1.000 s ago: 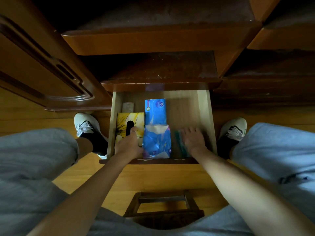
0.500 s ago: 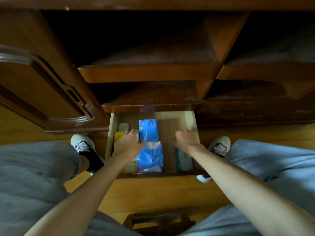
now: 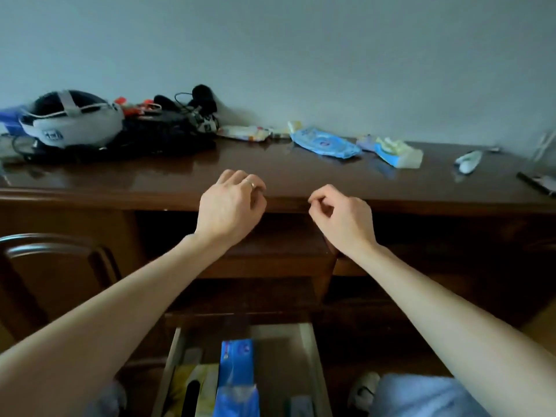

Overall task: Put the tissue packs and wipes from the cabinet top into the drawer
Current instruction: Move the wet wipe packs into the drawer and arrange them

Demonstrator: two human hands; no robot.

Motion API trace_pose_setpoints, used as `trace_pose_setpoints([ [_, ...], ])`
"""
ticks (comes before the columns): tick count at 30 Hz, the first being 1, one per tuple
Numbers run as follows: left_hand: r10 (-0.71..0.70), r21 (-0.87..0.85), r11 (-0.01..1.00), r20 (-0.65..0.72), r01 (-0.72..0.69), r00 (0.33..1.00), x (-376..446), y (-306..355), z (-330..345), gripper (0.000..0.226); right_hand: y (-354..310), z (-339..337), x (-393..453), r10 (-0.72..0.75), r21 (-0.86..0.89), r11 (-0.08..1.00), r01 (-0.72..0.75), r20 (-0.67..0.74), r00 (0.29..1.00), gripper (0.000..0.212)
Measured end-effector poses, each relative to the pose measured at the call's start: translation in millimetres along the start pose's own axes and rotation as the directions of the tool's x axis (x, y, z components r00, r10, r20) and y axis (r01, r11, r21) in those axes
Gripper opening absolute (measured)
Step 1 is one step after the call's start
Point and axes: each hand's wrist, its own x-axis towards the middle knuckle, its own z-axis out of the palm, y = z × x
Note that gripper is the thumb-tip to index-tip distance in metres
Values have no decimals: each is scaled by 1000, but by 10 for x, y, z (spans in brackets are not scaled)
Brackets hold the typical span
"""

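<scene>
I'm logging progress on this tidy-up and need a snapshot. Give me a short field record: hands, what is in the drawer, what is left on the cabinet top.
left hand: raised before the cabinet edge, fingers loosely curled, holding nothing
right hand: raised beside it, fingers loosely curled, holding nothing
drawer: open, holding a blue tissue pack and a yellow pack
cabinet top: blue wipes pack, opened tissue pack and pale flat pack not yet put away
other items: helmet, left rear
</scene>
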Motion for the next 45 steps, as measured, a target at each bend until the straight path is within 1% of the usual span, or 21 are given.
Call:
trace_pose_setpoints([
  [1, -31, 6, 999, 33, 31, 999, 176, -48, 40, 18, 24, -7, 190, 20, -21, 1000, -21, -21, 1000, 9],
  [3, -110, 17, 994, 133, 109, 985, 458, -193, 185, 21, 115, 56, 531, 99, -64, 993, -98, 6, 995, 10],
  [5, -178, 45, 984, 216, 172, 960, 645, -378, 354, 23, 244, 206, 781, 179, -94, 981, -170, 98, 979, 16],
  [8, -244, 80, 970, 300, 230, 922, 878, -584, 631, 23, 464, 468, 1099, 267, -192, 956, -223, 243, 933, 33],
  [11, -220, 117, 974, 328, 192, 919, 1111, -679, 887, 22, 696, 681, 1472, 341, -355, 907, -228, 298, 892, 40],
  [13, -180, 124, 982, 346, 145, 921, 1222, -722, 1033, 22, 893, 783, 1693, 415, -511, 827, -233, 277, 867, 45],
  [14, -175, 126, 982, 347, 139, 922, 1263, -737, 1091, 23, 996, 825, 1786, 470, -559, 785, -268, 254, 845, 51],
  [16, -184, 138, 980, 334, 145, 924, 1311, -765, 1157, 25, 1150, 923, 1932, 560, -606, 725, -326, 244, 792, 62],
  [19, -178, 119, 982, 342, 145, 923, 1316, -780, 1171, 26, 1242, 1048, 2041, 594, -636, 709, -305, 305, 744, 68],
  [21, -161, 101, 986, 345, 134, 925, 1307, -772, 1150, 27, 1254, 1044, 2043, 577, -628, 721, -294, 309, 756, 65],
  [23, -141, 85, 989, 341, 119, 930, 1308, -768, 1143, 37, 1231, 981, 1996, 479, -557, 791, -254, 306, 823, 53],
  [25, -104, 79, 993, 321, 83, 941, 1305, -773, 1153, 58, 1111, 912, 1913, 305, -375, 910, -176, 322, 896, 41],
  [27, -38, 91, 996, 273, 13, 961, 1304, -780, 1152, 79, 884, 857, 1769, 134, -155, 984, -89, 309, 941, 35],
  [30, 65, 113, 989, 245, -95, 967, 1306, -799, 1127, 98, 522, 813, 1575, -83, 116, 992, 55, 248, 965, 31],
  [32, 111, 136, 977, 326, -162, 939, 1312, -814, 1133, 100, 404, 799, 1525, -136, 210, 975, 79, 275, 952, 37],
  [33, 93, 132, 979, 401, -157, 912, 1316, -825, 1135, 101, 390, 793, 1539, -123, 217, 974, 58, 300, 946, 46],
  [35, -13, 113, 992, 535, -56, 845, 1331, -864, 1137, 101, 447, 796, 1621, -19, 210, 976, -58, 350, 937, 59],
  [37, -80, 166, 986, 578, -21, 812, 1363, -918, 1127, 96, 571, 844, 1737, 101, 145, 975, -168, 385, 917, 56],
  [39, -68, 216, 974, 552, -64, 831, 1422, -970, 1103, 90, 702, 919, 1839, 175, 73, 971, -228, 435, 883, 50],
  [41, -51, 224, 972, 509, -75, 860, 1467, -1037, 1061, 82, 746, 1013, 1934, 201, 77, 960, -269, 478, 855, 46],
  [45, -97, 266, 964, 453, -30, 886, 1505, -1252, 946, 52, 595, 1294, 2296, 229, 36, 960, -278, 468, 854, 44],
])
